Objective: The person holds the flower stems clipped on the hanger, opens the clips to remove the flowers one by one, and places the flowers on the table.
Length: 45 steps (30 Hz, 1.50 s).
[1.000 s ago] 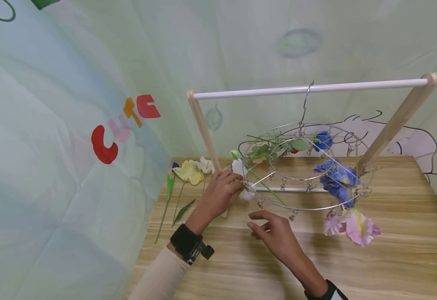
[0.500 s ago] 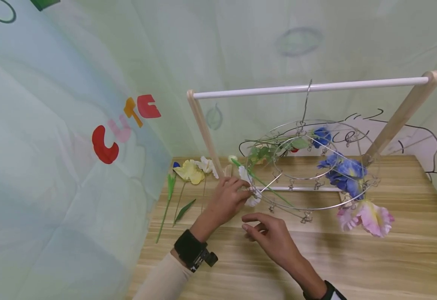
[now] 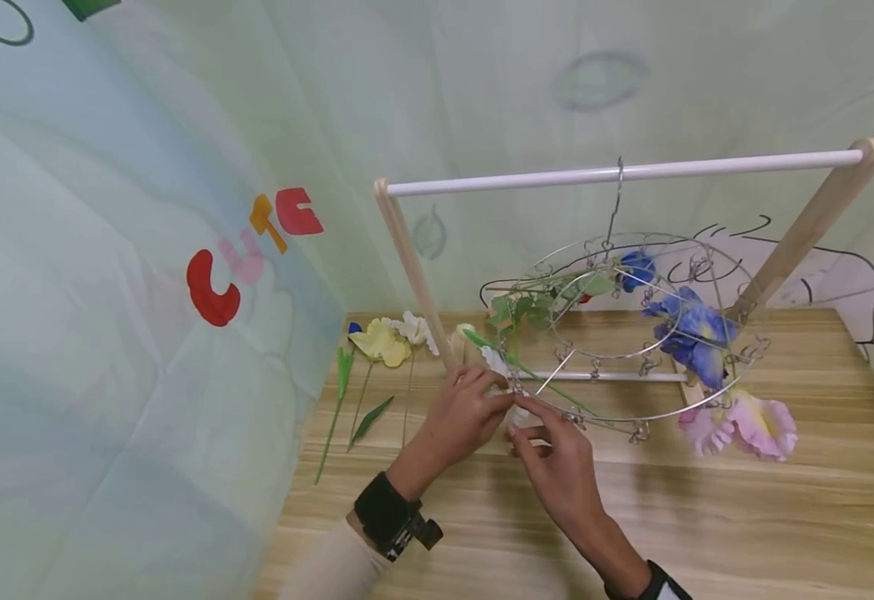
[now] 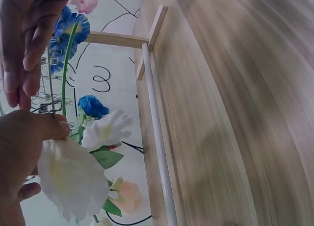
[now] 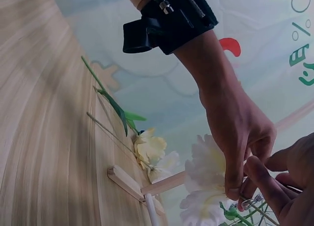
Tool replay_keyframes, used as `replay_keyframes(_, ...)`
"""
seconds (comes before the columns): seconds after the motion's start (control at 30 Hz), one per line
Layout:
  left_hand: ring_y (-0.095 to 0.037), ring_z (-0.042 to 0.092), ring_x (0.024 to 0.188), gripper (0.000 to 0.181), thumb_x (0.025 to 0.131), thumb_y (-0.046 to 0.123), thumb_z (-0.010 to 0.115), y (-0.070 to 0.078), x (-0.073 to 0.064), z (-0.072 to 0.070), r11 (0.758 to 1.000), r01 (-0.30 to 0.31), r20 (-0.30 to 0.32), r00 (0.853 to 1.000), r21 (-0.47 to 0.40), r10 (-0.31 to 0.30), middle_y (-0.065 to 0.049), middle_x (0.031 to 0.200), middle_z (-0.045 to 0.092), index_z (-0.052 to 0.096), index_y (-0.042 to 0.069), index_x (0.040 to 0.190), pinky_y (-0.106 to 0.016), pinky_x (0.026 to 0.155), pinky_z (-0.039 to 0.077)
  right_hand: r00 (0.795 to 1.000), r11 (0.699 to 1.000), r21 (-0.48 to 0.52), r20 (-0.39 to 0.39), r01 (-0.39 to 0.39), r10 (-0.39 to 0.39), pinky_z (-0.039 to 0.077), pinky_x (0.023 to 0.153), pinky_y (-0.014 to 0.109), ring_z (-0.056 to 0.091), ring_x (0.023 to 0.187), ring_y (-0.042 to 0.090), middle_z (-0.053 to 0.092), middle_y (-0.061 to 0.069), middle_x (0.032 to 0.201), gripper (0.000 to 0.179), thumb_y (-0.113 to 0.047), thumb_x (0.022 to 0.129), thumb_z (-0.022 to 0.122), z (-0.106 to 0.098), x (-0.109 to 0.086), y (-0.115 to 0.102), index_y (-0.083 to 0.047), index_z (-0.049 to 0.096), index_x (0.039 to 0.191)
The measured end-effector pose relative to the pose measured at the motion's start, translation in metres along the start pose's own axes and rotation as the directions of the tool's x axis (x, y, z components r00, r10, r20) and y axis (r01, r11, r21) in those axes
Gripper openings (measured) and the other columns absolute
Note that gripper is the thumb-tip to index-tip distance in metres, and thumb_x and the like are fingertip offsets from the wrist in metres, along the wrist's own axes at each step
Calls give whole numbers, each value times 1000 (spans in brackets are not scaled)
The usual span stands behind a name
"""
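In the head view, my left hand [image 3: 470, 412] pinches a white artificial flower [image 4: 73, 179] near its head, at the left rim of a round wire clip hanger [image 3: 657, 415]. The flower's green stem [image 4: 68, 64] runs along the hanger's rim. My right hand [image 3: 562, 462] has come up beside it, index fingertip meeting the left fingers. In the left wrist view, a small metal clip [image 4: 48, 107] sits between the two hands. The fingers overlap there, so whether the right hand grips the clip is hidden. Blue flowers [image 3: 695, 333] and a pink flower [image 3: 762, 425] hang from the hanger's right side.
The hanger hooks over the white bar [image 3: 511, 179] of a wooden-sided stand [image 3: 804, 225]. On the table's left lie a yellow flower [image 3: 382, 342], a white flower [image 3: 416, 330] and a green stem [image 3: 329, 437]. Printed cloth hangs behind and at the left.
The right hand has moved up and in to meet the left hand at the rim. The left hand has shifted slightly right and down, and the hanger has turned, its blue and pink flowers moving right.
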<state>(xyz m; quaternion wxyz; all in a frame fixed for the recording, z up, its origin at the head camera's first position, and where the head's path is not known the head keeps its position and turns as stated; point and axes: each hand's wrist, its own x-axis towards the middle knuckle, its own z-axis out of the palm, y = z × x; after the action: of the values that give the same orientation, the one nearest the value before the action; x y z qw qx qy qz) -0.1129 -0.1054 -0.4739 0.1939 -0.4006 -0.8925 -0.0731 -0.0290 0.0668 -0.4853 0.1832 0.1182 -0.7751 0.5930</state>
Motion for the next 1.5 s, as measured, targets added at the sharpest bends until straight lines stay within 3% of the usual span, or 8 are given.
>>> replay_keyframes(0.3, -18, 64, 108, 16, 98, 24, 78, 9, -3, -1, 1000, 16, 2, 1000, 26, -16, 3, 115, 74, 84, 27, 113, -40, 102, 49, 993, 993, -56, -60, -107, 103, 59, 62, 18, 79, 73, 19, 71, 21, 120, 48, 5, 92, 78, -1, 1, 2, -1, 63, 137)
replay_keyframes(0.47, -19, 64, 109, 15, 97, 23, 78, 14, -5, -2, 999, 38, 4, 999, -3, -38, 2, 116, 73, 84, 25, 111, -40, 100, 49, 987, 987, -13, -4, -159, 159, 62, 64, 23, 79, 78, 18, 67, 24, 125, 46, 3, 97, 74, -5, 5, 8, -1, 59, 140)
replay_keyframes(0.7, -18, 62, 110, 10, 95, 22, 80, 20, -6, -3, 999, 36, -5, 999, 9, -36, 3, 116, 73, 84, 22, 104, -38, 101, 49, 974, 977, 41, 102, -207, 202, 60, 53, 29, 76, 58, 16, 79, 15, 80, 43, -13, 105, 67, -9, 12, 16, -2, 58, 146)
replay_keyframes(0.87, -18, 63, 111, 8, 93, 21, 82, 21, -8, -1, 999, 32, -22, 999, 38, -31, 3, 116, 73, 85, 23, 100, -38, 102, 49, 953, 957, 78, 145, -281, 268, 60, 50, 32, 73, 54, 11, 80, 20, 107, 43, -15, 106, 66, -10, 14, 14, -6, 59, 147)
replay_keyframes(1.03, -18, 63, 112, 6, 91, 23, 84, 23, -11, 1, 998, 31, -26, 999, 55, -30, 4, 117, 73, 85, 23, 97, -38, 103, 48, 916, 911, 155, 191, -382, 351, 62, 55, 35, 75, 55, 16, 72, 24, 130, 44, -13, 105, 67, -11, 17, 11, -6, 58, 148)
replay_keyframes(1.2, -18, 63, 114, 5, 91, 25, 85, 24, -12, -1, 998, 43, -27, 999, 55, -42, 4, 119, 72, 85, 24, 96, -38, 102, 48, 886, 873, 184, 208, -452, 415, 63, 57, 42, 74, 54, 19, 77, 28, 107, 40, -11, 104, 68, -9, 22, 8, -3, 60, 143)
replay_keyframes(1.33, -19, 63, 114, 6, 91, 25, 86, 23, -12, -3, 998, 50, -50, 998, 50, -47, 3, 118, 72, 85, 24, 96, -39, 101, 47, 891, 876, 186, 192, -444, 411, 63, 58, 42, 74, 54, 19, 77, 25, 88, 34, -9, 103, 69, -7, 25, 6, -2, 63, 136)
replay_keyframes(1.5, -19, 62, 113, 4, 92, 26, 84, 20, -11, -6, 997, 51, -66, 997, 52, -48, 3, 117, 71, 85, 24, 96, -38, 102, 46, 915, 896, 197, 152, -398, 373, 63, 58, 37, 74, 55, 15, 78, 24, 96, 29, -8, 102, 70, -5, 26, 9, -5, 67, 130)
